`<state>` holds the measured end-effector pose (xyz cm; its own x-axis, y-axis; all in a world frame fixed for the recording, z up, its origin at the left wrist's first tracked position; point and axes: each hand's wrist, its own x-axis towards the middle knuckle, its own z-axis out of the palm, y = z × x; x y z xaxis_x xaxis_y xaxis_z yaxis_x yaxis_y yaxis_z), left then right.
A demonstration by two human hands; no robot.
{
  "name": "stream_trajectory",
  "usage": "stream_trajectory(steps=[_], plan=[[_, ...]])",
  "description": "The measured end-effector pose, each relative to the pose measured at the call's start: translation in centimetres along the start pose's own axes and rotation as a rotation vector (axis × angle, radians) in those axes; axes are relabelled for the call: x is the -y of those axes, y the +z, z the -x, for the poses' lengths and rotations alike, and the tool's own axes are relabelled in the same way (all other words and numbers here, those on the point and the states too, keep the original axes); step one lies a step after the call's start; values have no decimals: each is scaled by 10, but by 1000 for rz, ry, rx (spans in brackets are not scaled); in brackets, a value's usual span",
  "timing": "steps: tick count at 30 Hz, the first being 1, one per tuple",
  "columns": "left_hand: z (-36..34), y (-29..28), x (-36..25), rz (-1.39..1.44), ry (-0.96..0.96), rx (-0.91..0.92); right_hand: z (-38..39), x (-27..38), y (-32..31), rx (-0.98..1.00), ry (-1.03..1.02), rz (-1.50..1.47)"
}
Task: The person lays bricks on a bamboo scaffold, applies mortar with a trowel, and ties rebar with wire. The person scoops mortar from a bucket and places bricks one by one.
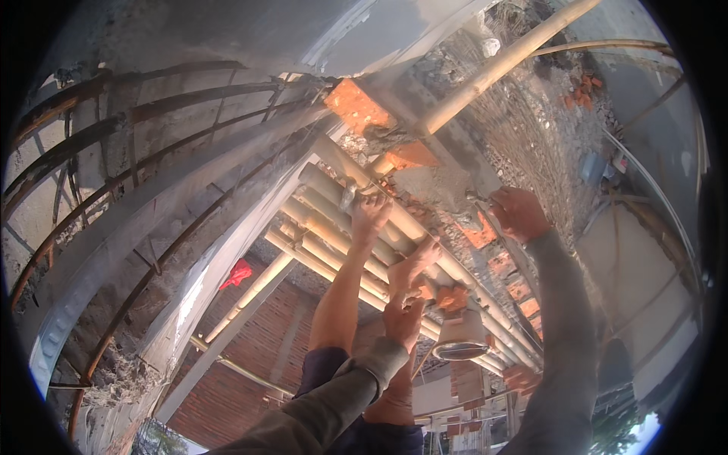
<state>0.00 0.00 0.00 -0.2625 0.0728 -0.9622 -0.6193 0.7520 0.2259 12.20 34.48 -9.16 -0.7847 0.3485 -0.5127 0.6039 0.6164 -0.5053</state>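
Note:
My right hand [520, 212] is closed on the handle of a trowel [431, 184], whose blade carries grey mortar beside orange bricks [356, 105]. My left hand [402, 322] is lower and left, fingers curled; what they hold, if anything, I cannot make out. Just above it, two bare legs [337, 303] in dark shorts reach up the picture, bare feet [371, 208] on bamboo poles [315, 216]. An orange brick piece [451, 297] lies right of my left hand, near a pale bucket [461, 330].
Bent rusty steel bars [121, 121] and a pale concrete edge [189, 303] run along the left. A long bamboo pole [508, 64] crosses at top right over rubble [516, 129]. A red-brick surface [243, 349] shows far below, with a red item [235, 273] above it.

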Motion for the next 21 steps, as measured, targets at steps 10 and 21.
stream_trajectory(steps=[10,21], plan=[[5,-1,-10,124,-24,-20,-110,25,-19,-63,-36,103],[2,-19,-44,272,1,12,-59,53,19,521,89,-763]])
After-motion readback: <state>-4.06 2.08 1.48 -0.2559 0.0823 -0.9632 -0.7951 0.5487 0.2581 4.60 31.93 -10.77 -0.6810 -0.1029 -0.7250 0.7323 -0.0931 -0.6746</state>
